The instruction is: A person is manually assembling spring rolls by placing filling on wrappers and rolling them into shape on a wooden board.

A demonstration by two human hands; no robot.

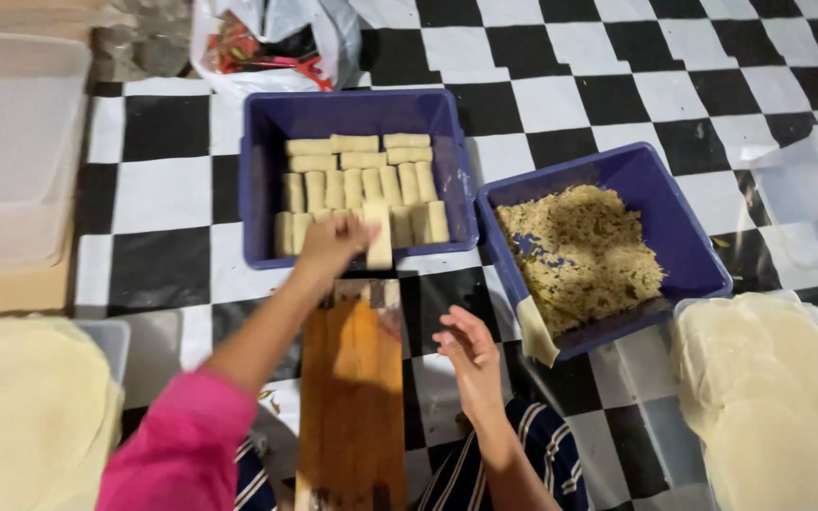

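The pale roll [380,238] sits at the front edge of the blue tub of rolls [267,189], centre frame, pinched in the left hand [333,244]. Right hand [471,355] hovers loosely spread, holding nothing, beside the wooden board [352,407] at lower centre. To the right, the tub of shredded filling [688,227]; round wrappers [773,397] are stacked lower right.

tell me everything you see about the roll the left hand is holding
The roll is a pale cream, smooth wrapped cylinder, seemingly dough or pastry. It stands lengthwise, pointing away from the person, over the near edge of the blue tub that holds rows of matching rolls. The left hand grips its left side with the fingers; its lower end hangs just above the wooden board.
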